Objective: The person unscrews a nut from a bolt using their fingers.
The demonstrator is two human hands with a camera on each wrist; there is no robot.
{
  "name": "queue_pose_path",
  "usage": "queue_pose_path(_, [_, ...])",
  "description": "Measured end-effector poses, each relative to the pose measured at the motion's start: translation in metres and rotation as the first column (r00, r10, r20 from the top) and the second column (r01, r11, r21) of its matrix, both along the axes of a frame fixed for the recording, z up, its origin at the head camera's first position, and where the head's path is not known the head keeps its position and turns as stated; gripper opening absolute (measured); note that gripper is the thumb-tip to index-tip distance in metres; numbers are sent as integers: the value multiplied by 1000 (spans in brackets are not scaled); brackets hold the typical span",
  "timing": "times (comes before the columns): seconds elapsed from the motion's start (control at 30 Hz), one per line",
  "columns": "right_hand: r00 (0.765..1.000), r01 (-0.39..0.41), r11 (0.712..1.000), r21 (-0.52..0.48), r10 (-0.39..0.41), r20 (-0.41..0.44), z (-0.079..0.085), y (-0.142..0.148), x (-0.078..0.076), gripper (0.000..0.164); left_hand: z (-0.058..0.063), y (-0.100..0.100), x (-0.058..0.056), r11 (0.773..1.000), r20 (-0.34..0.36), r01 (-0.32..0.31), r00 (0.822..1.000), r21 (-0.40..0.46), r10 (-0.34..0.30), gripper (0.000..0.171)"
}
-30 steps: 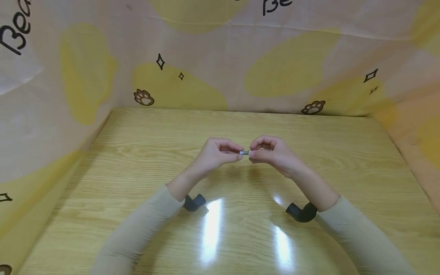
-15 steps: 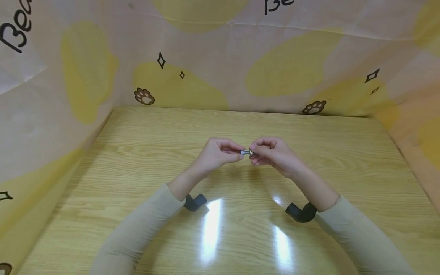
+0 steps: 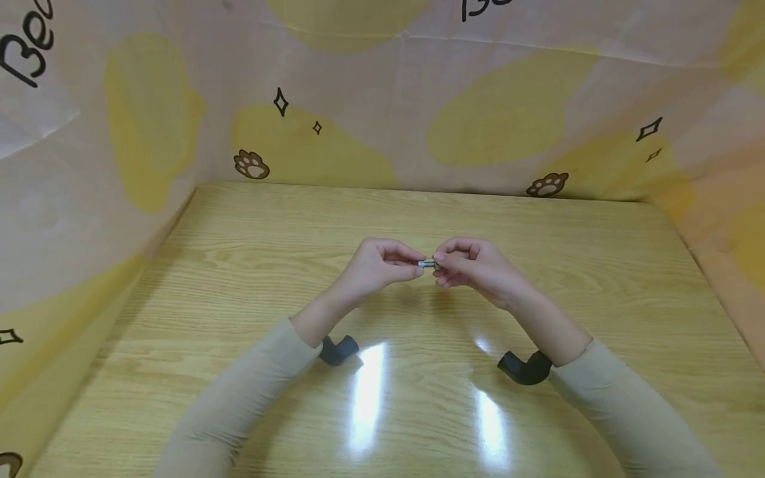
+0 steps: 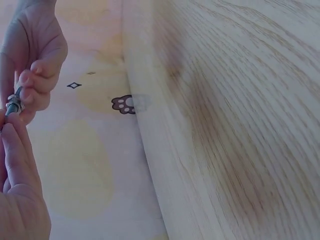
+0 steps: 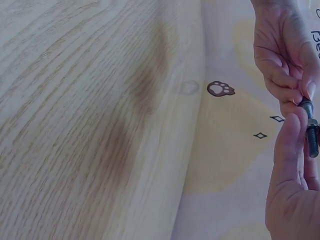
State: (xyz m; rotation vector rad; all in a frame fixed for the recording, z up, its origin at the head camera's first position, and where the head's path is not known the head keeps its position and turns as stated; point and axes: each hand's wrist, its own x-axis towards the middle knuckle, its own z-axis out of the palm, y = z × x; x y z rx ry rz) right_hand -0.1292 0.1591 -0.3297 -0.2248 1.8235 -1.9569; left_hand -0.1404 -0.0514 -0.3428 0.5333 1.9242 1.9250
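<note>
A printed fabric backdrop (image 3: 358, 79) with yellow patches and paw prints fills the top of the head view and runs down both sides of a wood-grain tabletop (image 3: 299, 232), on which two bright reflections show at lower centre.

Just right of the frame's centre, above the tabletop, a small metal bolt (image 5: 313, 144) lies roughly level between the two hands. The left hand (image 3: 373, 269) pinches one end between thumb and fingers. The fingers of the right hand (image 3: 480, 269) are drawn in narrow at what looks like a nut (image 5: 312, 123) on the shank; at the right edge of the right wrist view, thread shows past it. How firmly they press cannot be told.

The grip is on a very small area, so a slack pinch by the left hand could let the bolt turn along with the nut or drop. Tilting the nut might bind the thread, and if it runs off the end, it could roll away.
</note>
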Motion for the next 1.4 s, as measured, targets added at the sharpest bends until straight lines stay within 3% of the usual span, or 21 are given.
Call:
queue_pose_path(0.17, [996,-19,1000,4,19,-86,-1,3,-1,25,1,-1,-1,1000,3,-7,1000,-6,7,19])
queue_pose_path(0.33, [999,-9,1000,18,10,-54,1,2,0,7,2,0,-1,1000,-5,1,1000,-5,-1,20])
queue_pose_path(0.53, [999,-13,999,39,14,-34,0,1,1,5,0,0,-1,1000,-7,4,1000,5,-4,20])
queue_pose_path(0.73, [995,-23,1000,17,25,-93,0,4,0,21,0,0,-1,1000,5,-7,1000,0,7,20])
queue_pose_path(0.9, [999,-17,1000,19,18,-42,3,2,2,6,1,0,-1,1000,3,-8,1000,-1,8,19])
queue_pose_path(1.0, [1000,-8,1000,12,8,-6,4,0,3,12,2,-1,0,1000,0,-4,1000,4,4,20])
queue_pose_path(1.13, [999,-10,1000,14,11,-35,3,1,2,4,3,-1,1,1000,6,3,1000,17,-3,22])
queue_pose_path(1.3, [997,-2,1000,31,4,-79,5,3,2,26,4,-1,1,1000,6,-11,1000,11,11,22])
queue_pose_path(1.4, [999,4,1000,27,-3,-48,6,2,1,17,4,0,0,1000,3,-18,1000,3,18,20])
